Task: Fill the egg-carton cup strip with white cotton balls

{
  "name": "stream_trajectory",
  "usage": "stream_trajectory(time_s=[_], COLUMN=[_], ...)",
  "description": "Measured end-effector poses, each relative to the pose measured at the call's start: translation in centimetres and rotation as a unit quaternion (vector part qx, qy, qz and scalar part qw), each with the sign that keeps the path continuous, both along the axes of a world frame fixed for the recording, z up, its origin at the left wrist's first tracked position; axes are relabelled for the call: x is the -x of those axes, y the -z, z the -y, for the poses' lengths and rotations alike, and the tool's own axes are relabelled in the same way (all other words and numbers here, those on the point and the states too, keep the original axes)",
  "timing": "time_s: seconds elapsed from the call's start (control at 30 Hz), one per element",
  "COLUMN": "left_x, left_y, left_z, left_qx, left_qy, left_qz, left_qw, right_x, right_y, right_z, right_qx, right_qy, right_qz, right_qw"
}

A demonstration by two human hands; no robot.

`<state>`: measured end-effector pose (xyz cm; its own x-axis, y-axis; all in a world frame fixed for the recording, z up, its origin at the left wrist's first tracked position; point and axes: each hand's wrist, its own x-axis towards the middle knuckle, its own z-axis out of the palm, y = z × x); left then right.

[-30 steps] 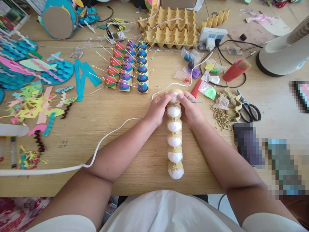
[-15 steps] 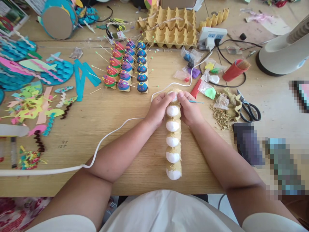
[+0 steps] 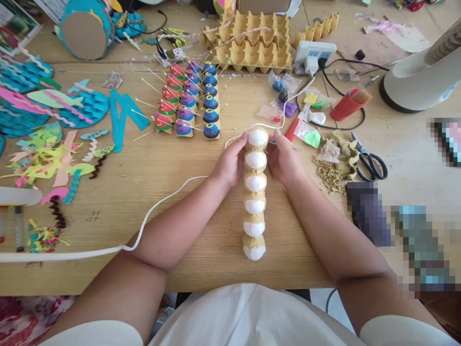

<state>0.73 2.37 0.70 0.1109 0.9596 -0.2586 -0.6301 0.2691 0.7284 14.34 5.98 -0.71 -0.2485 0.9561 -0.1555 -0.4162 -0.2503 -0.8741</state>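
A strip of egg carton with white-covered bumps lies lengthwise in front of me on the wooden table. At its upper left edge, my left hand touches the strip with thumb and curled fingers. My right hand is beside the upper right edge, a small gap between its thumb and the strip; its fingers are bent and partly hidden. A thin blue tool sticks out behind the right hand. Painted carton strips in red, purple and blue stand beyond, with pins in them.
Scissors, a red cup of sticks and clay bags are at the right. A white cable crosses the left side near cut paper pieces. Egg trays and a power strip are at the back.
My thumbs have come off the strip's top bump, and the right hand has parted slightly from the strip. The strip's near end has shifted slightly left and away from me.
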Motion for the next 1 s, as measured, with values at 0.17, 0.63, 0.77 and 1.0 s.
stream_trajectory(time_s=[0.17, 0.63, 0.77, 1.0], left_x=[0.6, 0.2, 0.2, 0.1], left_y=[0.2, -1.2, -1.6, -0.6], left_z=[-0.3, -0.1, 0.1, 0.0], left_qx=[0.053, 0.082, 0.07, 0.024], left_qy=[-0.028, -0.036, -0.045, -0.035], left_qz=[0.062, 0.085, 0.087, 0.075], left_qw=[0.996, 0.992, 0.993, 0.996], right_x=[-1.2, -1.8, -1.9, -1.7], right_y=[0.0, -1.1, -1.0, -1.1], right_z=[-1.2, -1.1, -1.1, -0.9], right_qx=[-0.057, -0.121, -0.125, -0.193], right_qy=[0.06, 0.004, -0.009, -0.03], right_qz=[0.019, -0.023, -0.022, 0.012], right_qw=[0.996, 0.992, 0.992, 0.981])
